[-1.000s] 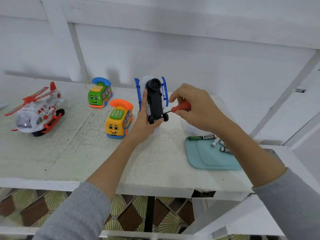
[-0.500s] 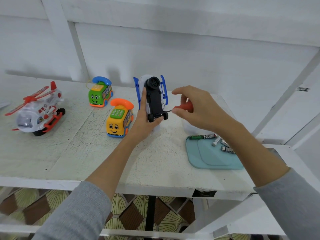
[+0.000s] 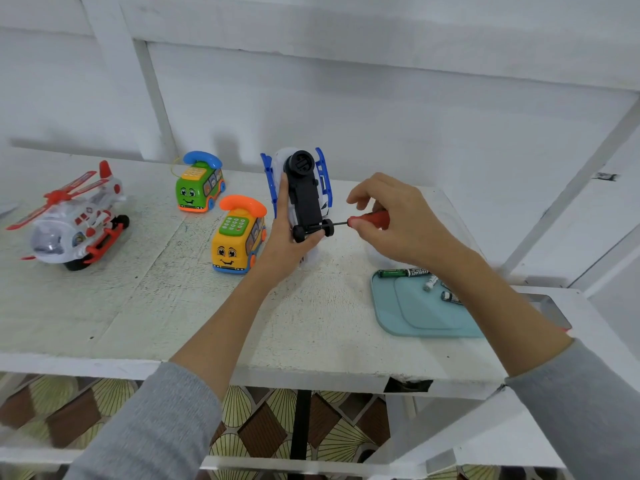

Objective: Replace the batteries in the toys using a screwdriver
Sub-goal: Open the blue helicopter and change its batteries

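My left hand grips a blue-and-white toy helicopter stood on end, its black underside facing me. My right hand pinches a red-handled screwdriver held level, and the thin shaft points left into the black underside near the small wheels. Several batteries lie on a light blue tray to the right; my right forearm hides part of them.
A red-and-white toy helicopter stands at the far left of the white table. A green phone-bus toy and a yellow phone-bus toy sit left of my left hand. A white wall rises behind.
My right hand's fingers shifted round the screwdriver handle, opening and closing as the tool stays against the toy. My left hand and the toy stay put.
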### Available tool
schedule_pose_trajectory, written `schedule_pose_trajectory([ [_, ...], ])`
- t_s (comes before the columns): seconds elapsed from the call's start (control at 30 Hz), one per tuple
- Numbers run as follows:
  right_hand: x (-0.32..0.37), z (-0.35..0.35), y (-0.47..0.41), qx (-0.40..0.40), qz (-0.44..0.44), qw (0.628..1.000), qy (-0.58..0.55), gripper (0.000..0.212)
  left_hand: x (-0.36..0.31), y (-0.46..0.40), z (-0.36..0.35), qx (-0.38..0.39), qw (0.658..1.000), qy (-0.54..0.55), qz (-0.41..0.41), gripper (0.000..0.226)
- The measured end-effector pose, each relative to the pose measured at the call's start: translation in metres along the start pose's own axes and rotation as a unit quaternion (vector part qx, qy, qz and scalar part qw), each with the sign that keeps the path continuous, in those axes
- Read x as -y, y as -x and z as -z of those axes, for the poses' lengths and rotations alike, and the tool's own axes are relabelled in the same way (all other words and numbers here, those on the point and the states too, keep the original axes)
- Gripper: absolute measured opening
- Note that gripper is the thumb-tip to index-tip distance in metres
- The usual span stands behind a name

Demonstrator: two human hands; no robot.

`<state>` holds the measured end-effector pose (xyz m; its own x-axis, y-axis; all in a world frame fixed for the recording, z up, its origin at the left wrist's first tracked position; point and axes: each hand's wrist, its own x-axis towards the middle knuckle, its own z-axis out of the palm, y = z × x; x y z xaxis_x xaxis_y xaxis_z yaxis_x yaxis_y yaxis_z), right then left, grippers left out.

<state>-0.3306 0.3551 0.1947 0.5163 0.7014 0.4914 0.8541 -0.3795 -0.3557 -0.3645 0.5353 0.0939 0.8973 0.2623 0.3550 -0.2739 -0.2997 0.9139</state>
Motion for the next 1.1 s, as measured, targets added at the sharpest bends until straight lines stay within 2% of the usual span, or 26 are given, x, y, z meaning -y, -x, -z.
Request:
schedule_pose_trajectory([
  [0.07, -0.0009, 0.0004, -0.0026, 0.029, -0.051, 0.997, 0.040, 0.019, -0.0008, 0.0004, -0.0010, 0.001, 1.000, -0.005, 0.002, 0.098],
  [0.13, -0.0022, 0.0016, -0.0045, 0.043, -0.060, 0.995, 0.061, 0.018, -0.0021, 0.0008, -0.0027, 0.006, 1.000, -0.009, -0.003, 0.098],
  [0.27, -0.0012, 0.0068, -0.0028, 0.004, -0.038, 0.999, -0.037, 0.021, -0.0022, 0.0009, -0.0030, 0.008, 1.000, -0.012, -0.009, 0.098],
  [0.37, -0.0032, 0.0065, 0.0000, 0.015, -0.019, 0.999, -0.042, 0.029, -0.0025, 0.0016, -0.0027, 0.009, 1.000, -0.011, -0.010, 0.098],
  [0.47, -0.0034, 0.0042, -0.0004, 0.068, -0.076, 0.995, -0.007, 0.033, -0.0033, 0.0010, -0.0022, 0.007, 1.000, -0.008, -0.003, 0.098],
  [0.53, -0.0046, 0.0031, -0.0002, 0.074, -0.102, 0.992, -0.008, 0.026, -0.0035, 0.0013, -0.0026, 0.010, 1.000, -0.010, -0.003, 0.097],
  [0.6, -0.0067, 0.0030, 0.0001, 0.040, -0.090, 0.995, -0.031, 0.021, -0.0034, 0.0013, -0.0027, 0.012, 1.000, -0.013, -0.006, 0.097],
  [0.67, -0.0079, 0.0049, 0.0011, 0.025, -0.082, 0.994, -0.066, 0.025, -0.0036, 0.0010, -0.0023, 0.013, 1.000, -0.009, -0.002, 0.097],
  [0.8, -0.0074, 0.0051, 0.0015, 0.031, -0.063, 0.997, -0.031, 0.031, -0.0055, 0.0021, -0.0024, 0.011, 1.000, -0.010, -0.005, 0.097],
  [0.93, -0.0047, 0.0039, -0.0008, 0.058, -0.107, 0.992, -0.033, 0.022, -0.0056, 0.0019, -0.0036, 0.004, 1.000, -0.015, -0.006, 0.096],
  [1.0, -0.0055, 0.0040, -0.0010, 0.049, -0.080, 0.995, -0.016, 0.017, -0.0058, 0.0021, -0.0032, 0.006, 1.000, -0.017, -0.006, 0.096],
  [1.1, -0.0042, 0.0055, 0.0002, 0.031, -0.046, 0.998, -0.036, 0.027, -0.0057, 0.0024, -0.0030, 0.011, 1.000, -0.020, -0.002, 0.096],
])
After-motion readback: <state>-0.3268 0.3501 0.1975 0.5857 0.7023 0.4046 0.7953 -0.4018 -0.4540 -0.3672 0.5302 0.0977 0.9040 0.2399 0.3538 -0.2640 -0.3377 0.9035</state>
